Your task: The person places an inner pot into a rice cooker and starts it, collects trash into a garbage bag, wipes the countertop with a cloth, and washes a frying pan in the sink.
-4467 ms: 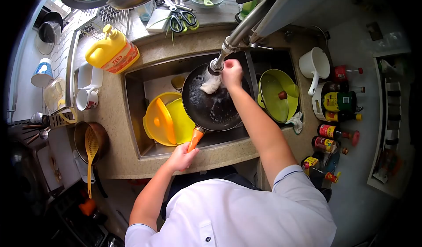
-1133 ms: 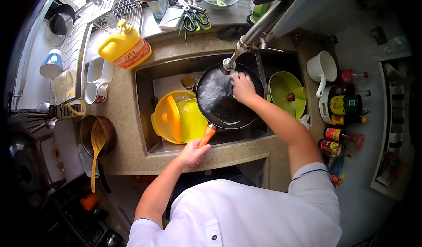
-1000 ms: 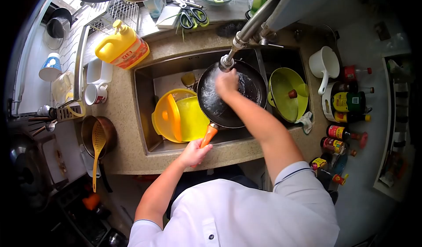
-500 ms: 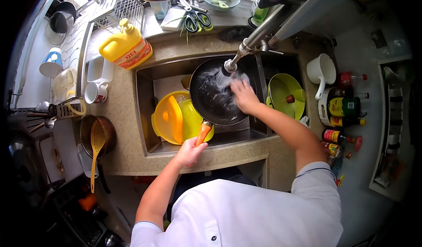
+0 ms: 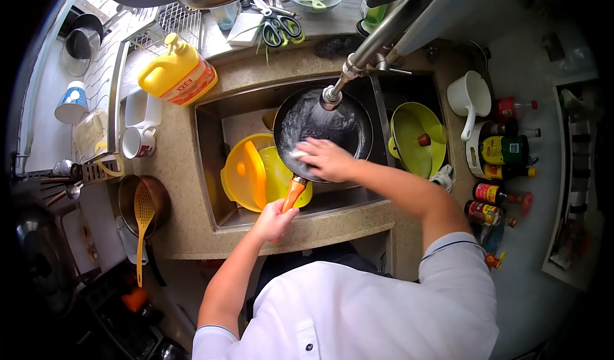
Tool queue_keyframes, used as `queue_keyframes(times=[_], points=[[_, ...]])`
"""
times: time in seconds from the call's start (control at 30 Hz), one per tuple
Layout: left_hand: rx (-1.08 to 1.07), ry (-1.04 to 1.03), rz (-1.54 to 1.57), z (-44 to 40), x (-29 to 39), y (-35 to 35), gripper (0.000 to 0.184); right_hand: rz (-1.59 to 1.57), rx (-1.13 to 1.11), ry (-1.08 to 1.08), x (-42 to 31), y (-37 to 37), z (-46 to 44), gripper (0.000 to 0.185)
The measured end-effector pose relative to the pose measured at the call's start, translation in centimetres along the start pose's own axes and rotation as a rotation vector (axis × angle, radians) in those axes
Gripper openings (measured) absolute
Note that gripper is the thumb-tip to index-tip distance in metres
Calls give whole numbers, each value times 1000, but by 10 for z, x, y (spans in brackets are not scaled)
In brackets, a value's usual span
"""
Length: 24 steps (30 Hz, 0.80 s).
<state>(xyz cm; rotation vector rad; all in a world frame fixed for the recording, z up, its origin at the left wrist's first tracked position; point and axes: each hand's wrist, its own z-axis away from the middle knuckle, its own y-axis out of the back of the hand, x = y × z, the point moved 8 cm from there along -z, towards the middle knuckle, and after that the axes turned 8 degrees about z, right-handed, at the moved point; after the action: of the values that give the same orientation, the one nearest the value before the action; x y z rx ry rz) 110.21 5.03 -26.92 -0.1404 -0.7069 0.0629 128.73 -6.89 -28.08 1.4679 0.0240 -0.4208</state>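
Note:
My left hand (image 5: 276, 220) is closed around the orange handle of a black frying pan (image 5: 348, 129). The pan is tilted over the sink, beneath the faucet (image 5: 331, 97), and water runs into it. My right hand (image 5: 326, 160) lies on the pan's inner surface near the handle side, fingers stretched out. Whitish water or foam shows at its fingertips; anything under the palm is hidden. Below the pan in the sink (image 5: 208, 129) sit a yellow-orange basin (image 5: 235, 174) and a yellow-green container (image 5: 272, 161), both partly covered.
Another yellow-green pot (image 5: 409, 113) stands in the right sink. Left on the counter are a yellow detergent jug (image 5: 182, 78), a mug (image 5: 135, 144) and a pot (image 5: 163, 200) with a yellow slotted spatula (image 5: 143, 209). Scissors (image 5: 276, 30) lie behind; a white dipper (image 5: 467, 94) and several bottles (image 5: 502, 152) stand right.
My right hand has slid across the pan from its right side toward the lower left, near the handle. My left hand keeps its grip on the handle. The view has shifted slightly.

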Motion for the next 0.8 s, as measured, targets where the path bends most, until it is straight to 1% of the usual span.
queue_keyframes(times=[0.03,0.1,0.17,0.2,0.23,0.3,0.33,0.37,0.43,0.47,0.5,0.57,0.6,0.63,0.67,0.7,0.73,0.77,0.8], points=[[3,-3,1,2,0,0,22,61,-24,-84,13,13,11,56],[-5,0,-17,6,1,-1,23,110,133,-226,49,14,18,56],[10,-14,-73,10,6,-3,23,106,353,-407,86,8,3,49],[23,-28,-127,11,10,-3,24,103,510,-547,93,10,-8,36],[29,-22,-138,14,15,-3,24,158,661,-767,97,13,-18,28],[112,-214,-423,21,41,-4,25,70,676,-986,91,10,-42,28],[170,-263,-515,22,44,1,25,-31,644,-979,79,18,-56,30],[165,-265,-529,24,48,3,25,-129,616,-970,69,27,-66,31],[262,-215,-690,36,61,12,28,24,877,-699,33,37,-70,35],[290,-214,-709,45,70,13,27,-129,813,-653,28,26,-71,35],[294,-224,-718,49,73,14,27,-136,878,-593,22,26,-66,32],[402,-273,-766,65,79,21,27,-466,916,-677,40,10,-50,28],[408,-283,-774,70,82,21,27,-755,871,-901,66,-25,-44,21],[466,-300,-821,77,86,23,26,-1350,789,-1071,84,-62,-40,21],[523,-313,-866,85,89,24,25,-1785,713,-945,94,-76,-35,23],[581,-324,-910,93,91,26,24,-2205,600,-771,95,-80,-36,26],[625,-340,-961,97,91,28,20,-2206,604,-759,97,-68,-35,26],[631,-344,-967,100,90,28,20,-2433,665,-606,96,-52,-38,29],[692,-356,-1002,106,92,31,18,-2652,721,-430,94,-37,-41,31]])
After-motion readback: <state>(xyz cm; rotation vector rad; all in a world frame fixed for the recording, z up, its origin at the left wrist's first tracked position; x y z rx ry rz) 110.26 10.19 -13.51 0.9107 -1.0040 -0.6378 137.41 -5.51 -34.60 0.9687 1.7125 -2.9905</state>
